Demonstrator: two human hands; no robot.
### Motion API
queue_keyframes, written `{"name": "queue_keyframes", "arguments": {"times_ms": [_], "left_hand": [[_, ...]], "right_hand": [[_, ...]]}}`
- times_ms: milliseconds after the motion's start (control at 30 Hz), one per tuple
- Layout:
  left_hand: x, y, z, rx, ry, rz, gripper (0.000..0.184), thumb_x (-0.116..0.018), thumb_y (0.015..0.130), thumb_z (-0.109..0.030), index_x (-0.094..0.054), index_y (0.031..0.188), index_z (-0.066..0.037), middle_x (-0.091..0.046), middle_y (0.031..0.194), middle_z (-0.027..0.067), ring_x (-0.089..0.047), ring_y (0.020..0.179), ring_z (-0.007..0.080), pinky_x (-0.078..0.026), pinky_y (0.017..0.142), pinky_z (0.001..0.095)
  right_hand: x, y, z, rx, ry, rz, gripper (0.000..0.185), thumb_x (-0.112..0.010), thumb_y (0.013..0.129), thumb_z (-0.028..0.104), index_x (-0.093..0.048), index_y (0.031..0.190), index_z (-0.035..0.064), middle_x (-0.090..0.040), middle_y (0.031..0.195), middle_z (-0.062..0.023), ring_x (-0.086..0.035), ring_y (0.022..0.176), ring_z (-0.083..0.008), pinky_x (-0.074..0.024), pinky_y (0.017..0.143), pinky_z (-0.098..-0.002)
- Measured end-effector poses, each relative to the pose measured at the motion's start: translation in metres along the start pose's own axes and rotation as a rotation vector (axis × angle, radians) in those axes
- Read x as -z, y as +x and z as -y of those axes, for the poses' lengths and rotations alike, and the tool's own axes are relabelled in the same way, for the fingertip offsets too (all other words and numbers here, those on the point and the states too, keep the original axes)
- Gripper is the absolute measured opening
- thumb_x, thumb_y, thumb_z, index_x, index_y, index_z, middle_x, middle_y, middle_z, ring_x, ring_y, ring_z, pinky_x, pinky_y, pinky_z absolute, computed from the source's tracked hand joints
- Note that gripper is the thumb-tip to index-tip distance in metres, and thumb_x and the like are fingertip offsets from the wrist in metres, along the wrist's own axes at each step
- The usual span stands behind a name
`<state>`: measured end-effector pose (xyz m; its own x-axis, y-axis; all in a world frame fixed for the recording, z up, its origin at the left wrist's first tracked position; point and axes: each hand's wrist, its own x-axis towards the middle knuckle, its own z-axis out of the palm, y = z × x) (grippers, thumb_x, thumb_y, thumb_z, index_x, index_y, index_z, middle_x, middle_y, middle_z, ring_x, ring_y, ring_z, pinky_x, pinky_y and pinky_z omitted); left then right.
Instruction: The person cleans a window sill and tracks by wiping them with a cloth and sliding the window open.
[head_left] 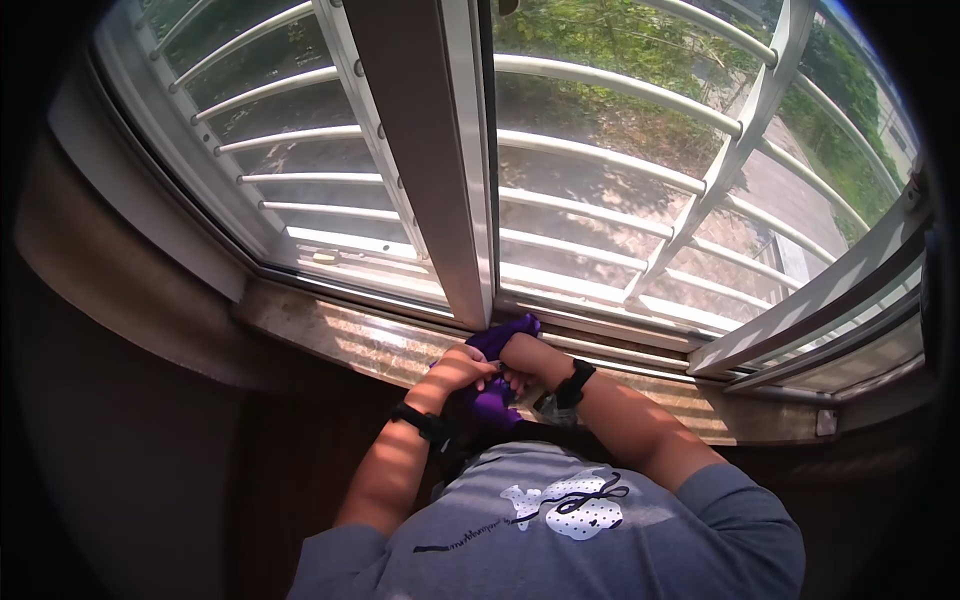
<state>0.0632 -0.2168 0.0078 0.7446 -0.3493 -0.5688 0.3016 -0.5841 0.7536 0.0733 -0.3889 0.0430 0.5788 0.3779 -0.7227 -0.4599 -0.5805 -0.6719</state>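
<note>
A bunched purple cloth (pixel 494 404) lies at the inner edge of the stone window sill (pixel 350 338), with part of it rising behind my hands toward the window frame. My left hand (pixel 462 368) is closed at the cloth, its fingers pinched near the other hand. Close beside it, my right hand (pixel 522 362) is bent inward with its fingers curled at the same cloth. Fingertips of both hands nearly meet, and whatever small part they pinch is too small to make out. Each wrist wears a black band.
A sliding window with a dark upright frame (pixel 420 130) stands in front of me. White metal bars (pixel 620 80) run outside the glass. Window tracks (pixel 640 358) border the sill. A curved wall edge (pixel 110 270) is at the left.
</note>
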Motion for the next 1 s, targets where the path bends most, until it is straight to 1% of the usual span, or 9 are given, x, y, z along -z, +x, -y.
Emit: {"name": "queue_keyframes", "arguments": {"times_ms": [100,200,267,400,500,700,800,933,1000], "left_hand": [[0.006,0.007,0.0,-0.005,-0.015,0.048,0.028,-0.068,0.081,-0.028,-0.066,0.069,-0.004,-0.063,0.057,0.0059,-0.058,0.053,0.0123,-0.044,0.056,0.0249],[0.006,0.008,-0.006,-0.01,0.015,0.077,0.027,-0.069,0.08,-0.027,-0.066,0.067,-0.003,-0.062,0.055,0.0049,-0.055,0.047,0.0109,-0.04,0.051,0.0242],[0.009,0.002,-0.017,-0.011,0.059,0.09,0.028,-0.069,0.08,-0.027,-0.066,0.066,-0.003,-0.062,0.055,0.0047,-0.055,0.047,0.011,-0.04,0.051,0.0242],[0.001,0.006,-0.026,-0.047,0.254,0.085,0.037,-0.067,0.082,-0.039,-0.066,0.067,-0.005,-0.064,0.058,0.0049,-0.06,0.054,0.0124,-0.046,0.057,0.0262],[-0.014,0.015,-0.041,-0.03,0.3,0.137,0.038,-0.066,0.081,-0.042,-0.067,0.067,-0.006,-0.064,0.058,0.0031,-0.058,0.052,0.0108,-0.043,0.054,0.0264],[-0.056,0.032,-0.061,-0.201,0.267,0.201,0.039,-0.066,0.083,-0.037,-0.064,0.06,-0.006,-0.059,0.05,0.0024,-0.051,0.043,0.0084,-0.035,0.044,0.0244],[-0.077,0.04,-0.069,-0.222,0.261,0.225,0.038,-0.067,0.082,-0.036,-0.064,0.06,-0.006,-0.059,0.049,0.0025,-0.051,0.042,0.0082,-0.035,0.043,0.0237],[-0.098,0.052,-0.079,-0.239,0.311,0.261,0.038,-0.069,0.08,-0.041,-0.064,0.061,-0.008,-0.061,0.052,0.0029,-0.053,0.043,0.0095,-0.037,0.043,0.0252],[-0.104,0.055,-0.084,-0.234,0.337,0.289,0.04,-0.069,0.079,-0.045,-0.064,0.061,-0.009,-0.061,0.052,0.0023,-0.052,0.044,0.009,-0.037,0.044,0.025]], "right_hand": [[0.0,0.013,-0.004,-0.069,0.008,-0.015,0.025,-0.048,0.086,0.009,-0.061,0.071,-0.0048,-0.062,0.063,-0.0148,-0.063,0.051,-0.0262,-0.053,0.046,-0.0389],[0.0,0.012,-0.007,-0.088,0.0,-0.025,0.032,-0.046,0.089,0.016,-0.062,0.067,-0.0007,-0.064,0.06,-0.012,-0.064,0.049,-0.0227,-0.047,0.041,-0.0313],[0.001,0.003,-0.008,-0.017,0.018,-0.001,0.032,-0.044,0.089,0.015,-0.063,0.068,-0.001,-0.065,0.061,-0.0126,-0.065,0.05,-0.0228,-0.0472,0.041,-0.0312],[0.005,0.003,-0.025,-0.016,0.071,-0.032,0.031,-0.04,0.088,0.01,-0.063,0.07,-0.0019,-0.066,0.063,-0.0133,-0.065,0.05,-0.0228,-0.0473,0.041,-0.0311],[0.017,-0.015,-0.041,-0.034,0.199,-0.057,0.023,-0.043,0.084,0.006,-0.06,0.076,-0.0073,-0.06,0.064,-0.0151,-0.064,0.057,-0.0283,-0.0526,0.049,-0.0395],[0.038,-0.049,-0.076,-0.085,0.215,-0.13,0.026,-0.042,0.085,0.011,-0.06,0.079,-0.0069,-0.063,0.069,-0.0181,-0.065,0.06,-0.0295,-0.052,0.05,-0.0382],[0.045,-0.067,-0.094,-0.098,0.277,-0.179,0.027,-0.042,0.086,0.013,-0.061,0.08,-0.0045,-0.065,0.071,-0.017,-0.066,0.06,-0.028,-0.051,0.049,-0.0369],[0.058,-0.069,-0.126,-0.148,0.307,-0.149,0.026,-0.042,0.087,0.015,-0.062,0.081,0.0005,-0.067,0.074,-0.0126,-0.067,0.062,-0.023,-0.0471,0.046,-0.0293],[0.057,-0.084,-0.132,-0.077,0.402,-0.186,0.024,-0.043,0.087,0.015,-0.061,0.08,0.0013,-0.064,0.07,-0.0109,-0.064,0.056,-0.0195,-0.044,0.044,-0.0245]]}}
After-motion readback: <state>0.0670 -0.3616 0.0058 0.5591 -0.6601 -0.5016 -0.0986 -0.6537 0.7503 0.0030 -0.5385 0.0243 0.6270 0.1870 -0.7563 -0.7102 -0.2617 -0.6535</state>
